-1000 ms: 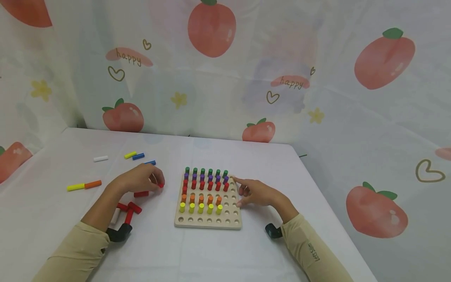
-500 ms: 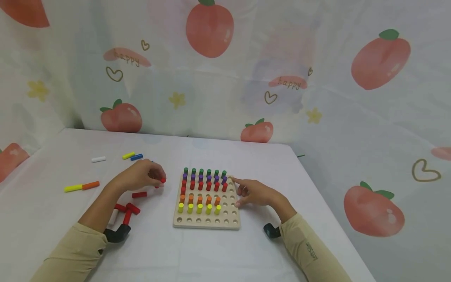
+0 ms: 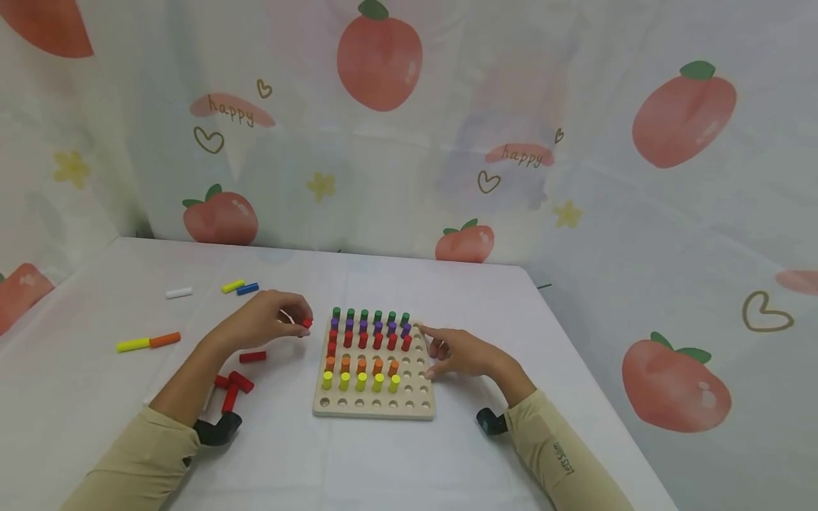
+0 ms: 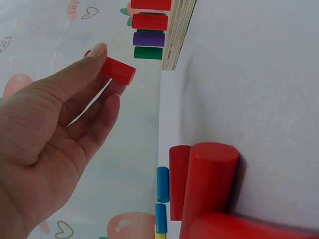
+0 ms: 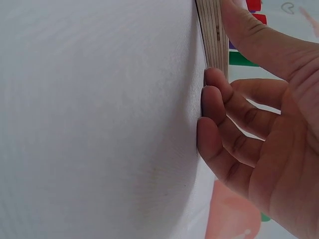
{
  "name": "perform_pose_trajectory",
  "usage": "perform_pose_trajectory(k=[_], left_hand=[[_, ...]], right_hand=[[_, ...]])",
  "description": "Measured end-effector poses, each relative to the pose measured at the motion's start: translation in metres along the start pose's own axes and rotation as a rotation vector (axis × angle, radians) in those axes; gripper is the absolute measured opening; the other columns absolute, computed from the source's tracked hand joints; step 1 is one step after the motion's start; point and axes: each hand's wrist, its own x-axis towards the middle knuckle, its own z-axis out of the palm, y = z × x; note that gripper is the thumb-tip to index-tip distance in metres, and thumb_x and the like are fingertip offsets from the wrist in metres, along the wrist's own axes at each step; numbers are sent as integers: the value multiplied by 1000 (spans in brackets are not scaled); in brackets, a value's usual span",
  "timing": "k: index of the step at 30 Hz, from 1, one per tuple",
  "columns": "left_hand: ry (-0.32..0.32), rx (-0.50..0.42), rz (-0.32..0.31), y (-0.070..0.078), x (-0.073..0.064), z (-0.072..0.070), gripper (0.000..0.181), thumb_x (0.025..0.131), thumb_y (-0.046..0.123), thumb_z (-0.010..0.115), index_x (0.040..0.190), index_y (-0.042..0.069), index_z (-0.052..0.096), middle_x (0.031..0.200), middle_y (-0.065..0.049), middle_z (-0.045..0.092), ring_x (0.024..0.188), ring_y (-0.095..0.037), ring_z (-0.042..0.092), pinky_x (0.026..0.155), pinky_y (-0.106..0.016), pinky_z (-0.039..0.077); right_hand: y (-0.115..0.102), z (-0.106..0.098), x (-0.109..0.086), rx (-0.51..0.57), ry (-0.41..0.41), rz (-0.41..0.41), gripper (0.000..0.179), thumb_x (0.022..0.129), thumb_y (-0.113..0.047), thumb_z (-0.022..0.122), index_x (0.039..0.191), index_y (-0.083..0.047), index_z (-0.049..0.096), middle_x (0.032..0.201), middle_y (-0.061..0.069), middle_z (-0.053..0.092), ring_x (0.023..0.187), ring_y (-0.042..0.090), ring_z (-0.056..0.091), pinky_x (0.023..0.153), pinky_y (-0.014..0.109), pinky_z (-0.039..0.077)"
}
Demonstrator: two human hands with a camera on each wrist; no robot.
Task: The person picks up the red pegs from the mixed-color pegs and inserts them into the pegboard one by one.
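Observation:
My left hand (image 3: pixel 265 317) pinches a red peg (image 4: pixel 119 70) between thumb and fingers, raised off the table just left of the wooden peg board (image 3: pixel 377 414). The peg is tilted in the left wrist view. On the board stand rows of green (image 3: pixel 364 314), purple (image 3: pixel 363 326), red (image 3: pixel 363 341), orange (image 3: pixel 361 365) and yellow pegs (image 3: pixel 361 382). At the board's right side, my right hand (image 3: pixel 469 351) touches the edge with index finger and thumb. Its other fingers are loosely bent by the tabletop in the right wrist view.
Loose red pegs (image 3: pixel 241 382) lie near my left wrist, with another red peg (image 3: pixel 253 356) closer to the board. Farther left lie a yellow peg (image 3: pixel 133 345), an orange peg (image 3: pixel 165 340) and a white peg (image 3: pixel 180 292). A blue peg (image 3: pixel 247 289) lies at the back.
My left hand has lifted the red peg and carried it right, closer to the board. The right hand stays at the board's edge.

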Motion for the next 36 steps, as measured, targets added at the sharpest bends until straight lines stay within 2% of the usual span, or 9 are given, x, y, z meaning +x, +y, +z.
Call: perform_pose_trajectory(k=[8, 15, 23, 30, 36], left_hand=[[15, -3, 27, 8, 10, 7, 26, 88, 11, 84, 111, 6, 73, 97, 4, 71, 93, -19, 67, 87, -37, 59], [37, -11, 34, 16, 15, 15, 21, 89, 11, 84, 107, 13, 73, 96, 4, 71, 93, -18, 67, 85, -37, 59], [42, -14, 23, 24, 22, 22, 21, 90, 12, 82, 109, 9, 74, 95, 5, 71, 92, -18, 66, 85, -36, 58], [31, -6, 61, 28, 27, 26, 23, 90, 13, 83, 110, 7, 74, 96, 5, 72, 92, -17, 66, 87, -38, 58], [37, -24, 44, 33, 32, 31, 23, 91, 13, 82, 111, 7, 73, 97, 4, 72, 93, -18, 67, 87, -37, 58]], right_hand=[[3, 2, -1, 5, 6, 3, 93, 84, -22, 88, 161, -13, 37, 100, 0, 58, 94, 18, 55, 80, 31, 52], [0, 1, -3, -2, 7, 0, 92, 84, -21, 87, 161, -12, 37, 100, 0, 58, 95, 19, 55, 81, 31, 51], [1, 0, -3, -17, 4, 5, 92, 85, -22, 87, 161, -12, 36, 103, 0, 59, 97, 19, 55, 83, 31, 51], [1, -1, -4, -10, -5, -13, 93, 84, -22, 88, 161, -11, 36, 100, 1, 58, 96, 20, 55, 82, 32, 51], [0, -1, -3, -20, -7, -9, 93, 84, -22, 88, 161, -12, 36, 100, 0, 58, 95, 19, 55, 82, 31, 50]])
